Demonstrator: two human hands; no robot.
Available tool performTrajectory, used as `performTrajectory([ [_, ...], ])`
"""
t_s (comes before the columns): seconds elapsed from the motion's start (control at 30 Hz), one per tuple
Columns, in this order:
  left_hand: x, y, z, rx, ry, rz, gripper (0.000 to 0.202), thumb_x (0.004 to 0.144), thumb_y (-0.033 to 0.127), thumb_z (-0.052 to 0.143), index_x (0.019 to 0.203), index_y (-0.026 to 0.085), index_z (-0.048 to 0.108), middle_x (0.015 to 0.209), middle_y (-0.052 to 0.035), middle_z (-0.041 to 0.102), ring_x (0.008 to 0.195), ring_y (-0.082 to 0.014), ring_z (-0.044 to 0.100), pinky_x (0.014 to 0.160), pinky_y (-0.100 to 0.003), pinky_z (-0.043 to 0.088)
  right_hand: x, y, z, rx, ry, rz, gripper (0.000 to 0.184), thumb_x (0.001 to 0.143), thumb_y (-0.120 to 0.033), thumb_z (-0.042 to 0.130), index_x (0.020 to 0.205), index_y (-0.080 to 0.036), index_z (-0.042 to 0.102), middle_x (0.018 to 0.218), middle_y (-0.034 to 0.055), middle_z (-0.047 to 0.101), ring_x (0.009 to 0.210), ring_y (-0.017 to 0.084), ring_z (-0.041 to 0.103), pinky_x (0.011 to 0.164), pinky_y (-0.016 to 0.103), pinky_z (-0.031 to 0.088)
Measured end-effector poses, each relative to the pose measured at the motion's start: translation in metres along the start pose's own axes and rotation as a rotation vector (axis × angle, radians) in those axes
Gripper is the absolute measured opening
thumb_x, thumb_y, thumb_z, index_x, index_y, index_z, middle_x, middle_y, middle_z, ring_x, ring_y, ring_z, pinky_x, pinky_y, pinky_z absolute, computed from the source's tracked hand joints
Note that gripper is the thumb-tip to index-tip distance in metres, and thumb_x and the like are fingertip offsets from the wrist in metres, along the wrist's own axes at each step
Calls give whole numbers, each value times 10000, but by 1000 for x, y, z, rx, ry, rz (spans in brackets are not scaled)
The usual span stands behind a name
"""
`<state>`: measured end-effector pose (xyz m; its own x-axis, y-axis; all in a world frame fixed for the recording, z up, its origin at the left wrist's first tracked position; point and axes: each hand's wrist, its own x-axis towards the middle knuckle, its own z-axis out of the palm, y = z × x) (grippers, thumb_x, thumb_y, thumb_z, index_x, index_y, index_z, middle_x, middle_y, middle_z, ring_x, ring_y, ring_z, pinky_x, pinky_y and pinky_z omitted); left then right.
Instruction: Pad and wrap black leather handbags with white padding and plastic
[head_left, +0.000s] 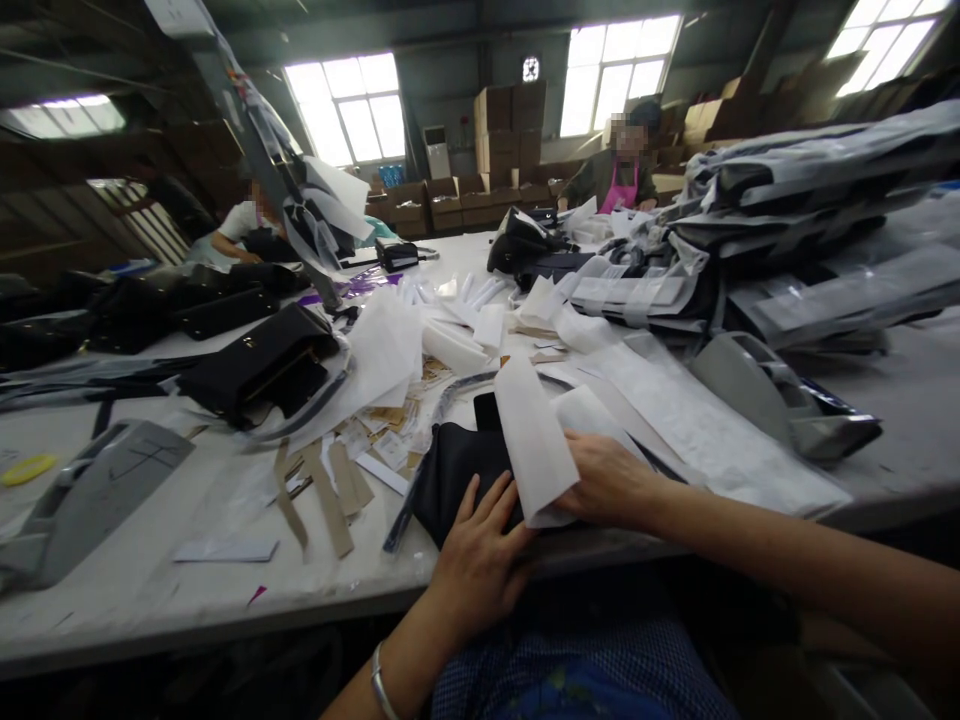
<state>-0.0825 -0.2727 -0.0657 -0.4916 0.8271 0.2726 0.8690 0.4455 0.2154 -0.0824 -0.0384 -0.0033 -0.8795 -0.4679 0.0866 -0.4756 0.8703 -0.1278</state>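
Note:
A dark navy bag (457, 470) lies at the near edge of the white table (150, 580). My left hand (480, 555) rests flat on it, fingers spread, a bracelet on the wrist. My right hand (604, 480) is closed on a folded sheet of white tissue paper (534, 440) that stands over the bag's right side.
Black handbags (255, 365) lie at the left among paper scraps and card strips (330, 495). Grey tape dispensers (780, 395) sit right and left. Bagged items are stacked (810, 220) at the right. Two other people sit at the far side; cardboard boxes (495, 135) stand behind.

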Motion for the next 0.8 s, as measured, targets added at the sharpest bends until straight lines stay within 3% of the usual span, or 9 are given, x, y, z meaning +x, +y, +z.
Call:
performTrajectory([
  [0.13,-3,-2,5,-1,123,31,332,914,280,573,1243,282,612,1318,-97,617,1300,-291,521,1141,-574,368,-7,2,11,-71,17,-47,672,924,-608,500,1492,-258,417,1507,154,461,1290,361,505,1040,533,397],
  [0.2,-6,-3,7,3,169,43,335,900,233,575,1231,256,624,1183,-97,681,1159,-282,615,1033,-518,496,-8,4,12,-63,-19,-26,675,937,-635,445,1516,-296,372,1533,142,430,1377,390,416,1089,581,322],
  [0.3,-14,2,5,31,229,67,393,892,172,563,1281,207,601,1131,-105,710,1036,-269,668,901,-450,583,-6,7,13,-27,-68,1,690,936,-669,401,1520,-302,366,1543,151,411,1387,407,403,1094,600,301],
  [0.4,-24,19,-11,79,286,90,354,885,129,561,1233,146,626,1161,-123,717,1065,-270,677,930,-441,589,-6,9,15,4,-62,-2,703,935,-675,396,1522,-290,362,1536,164,415,1383,414,408,1087,620,298],
  [0.47,-23,36,-28,65,299,149,307,878,127,588,1179,126,647,1138,-113,733,1056,-227,690,960,-366,585,-7,9,18,14,-37,-16,695,943,-663,392,1523,-281,359,1530,171,421,1381,414,411,1082,631,298],
  [0.57,1,50,-55,-3,241,260,315,898,143,590,1210,136,631,1197,-90,716,1102,-166,674,1008,-266,545,-9,10,21,12,3,-34,669,954,-619,417,1517,-260,377,1516,187,436,1372,418,423,1077,644,297],
  [0.67,39,34,-67,4,91,153,330,960,158,492,1277,167,585,1353,-86,626,1248,-191,591,1125,-390,456,-9,12,20,17,16,-47,649,956,-588,438,1485,-213,438,1499,196,457,1367,417,429,1086,645,292],
  [0.8,66,-11,-54,-8,-133,-67,449,974,280,504,1415,200,463,1430,-113,555,1335,-265,513,1137,-567,390,-6,21,14,82,18,-30,704,953,-641,389,1423,-133,516,1459,195,509,1345,384,464,1105,599,316],
])
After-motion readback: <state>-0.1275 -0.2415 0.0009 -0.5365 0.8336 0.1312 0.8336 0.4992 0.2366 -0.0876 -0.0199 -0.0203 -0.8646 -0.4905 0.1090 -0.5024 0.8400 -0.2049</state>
